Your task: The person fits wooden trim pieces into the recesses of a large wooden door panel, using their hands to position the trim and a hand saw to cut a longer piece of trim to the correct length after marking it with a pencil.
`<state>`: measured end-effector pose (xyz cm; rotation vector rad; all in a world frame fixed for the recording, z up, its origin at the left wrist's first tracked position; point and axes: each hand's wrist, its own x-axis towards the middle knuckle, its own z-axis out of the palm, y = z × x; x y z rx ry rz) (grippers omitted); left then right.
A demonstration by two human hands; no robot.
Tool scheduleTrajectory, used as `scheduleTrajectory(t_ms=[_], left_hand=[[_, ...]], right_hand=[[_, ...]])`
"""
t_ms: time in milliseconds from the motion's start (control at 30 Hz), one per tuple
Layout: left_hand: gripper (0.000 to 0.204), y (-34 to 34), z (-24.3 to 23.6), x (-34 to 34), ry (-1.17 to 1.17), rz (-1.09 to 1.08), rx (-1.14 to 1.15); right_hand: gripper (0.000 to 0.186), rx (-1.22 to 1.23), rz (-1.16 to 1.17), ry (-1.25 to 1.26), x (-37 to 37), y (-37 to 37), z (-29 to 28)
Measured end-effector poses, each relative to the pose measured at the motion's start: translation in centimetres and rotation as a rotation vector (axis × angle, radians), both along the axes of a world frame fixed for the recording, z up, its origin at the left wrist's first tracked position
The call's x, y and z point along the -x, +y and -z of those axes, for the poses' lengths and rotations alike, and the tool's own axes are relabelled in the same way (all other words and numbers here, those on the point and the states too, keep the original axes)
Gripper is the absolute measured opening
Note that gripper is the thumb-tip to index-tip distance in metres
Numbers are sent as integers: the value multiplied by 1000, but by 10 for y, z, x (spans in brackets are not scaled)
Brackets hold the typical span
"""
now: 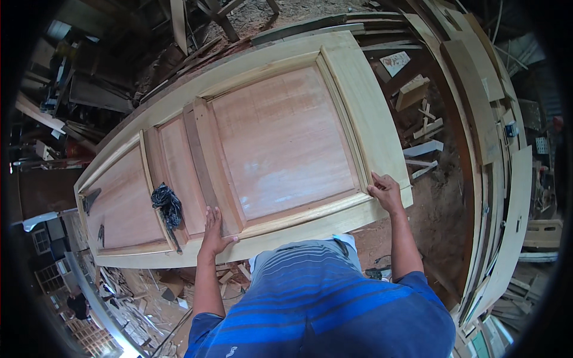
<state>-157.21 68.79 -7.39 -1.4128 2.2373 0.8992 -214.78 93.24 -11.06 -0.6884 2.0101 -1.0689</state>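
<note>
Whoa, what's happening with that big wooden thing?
A person in a blue striped shirt is leaning over a paneled wooden piece, like a door. The left hand rests on its near edge, by the end of a crosspiece. The right hand has its fingers at a corner of the large panel. A crumpled black plastic bag lies on top, and wood scraps lie around.

The striped blue T-shirt (310, 292) has short navy sleeves (413, 285). A small pale emblem (231, 352) marks its near left side. Both hands (213, 234) are bare.
</note>
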Motion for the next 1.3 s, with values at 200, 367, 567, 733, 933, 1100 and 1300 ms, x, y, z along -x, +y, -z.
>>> scheduleTrajectory(t_ms=[200, 367, 567, 733, 933, 1100, 1300], left_hand=[[143, 0, -6, 3, -14, 8, -3], [139, 1, -2, 0, 9, -25, 0], [136, 5, 0, -12, 151, 11, 90], [138, 8, -3, -9, 64, -76, 103], [126, 12, -1, -13, 88, -92, 180], [34, -17, 4, -89, 408, -720, 610], [36, -39, 18, -191, 119, -1044, 729]], right_hand=[[53, -37, 27, 38, 1, 8, 1], [50, -29, -4, 92, 6, 9, 1], [50, -79, -4, 445, -5, -34, 9], [35, -74, 61, 419, -5, -57, 17], [31, -69, -77, 439, 7, -55, 19], [35, -145, -139, 524, 10, -57, 17], [54, -232, -137, 668, -11, -58, 14]])
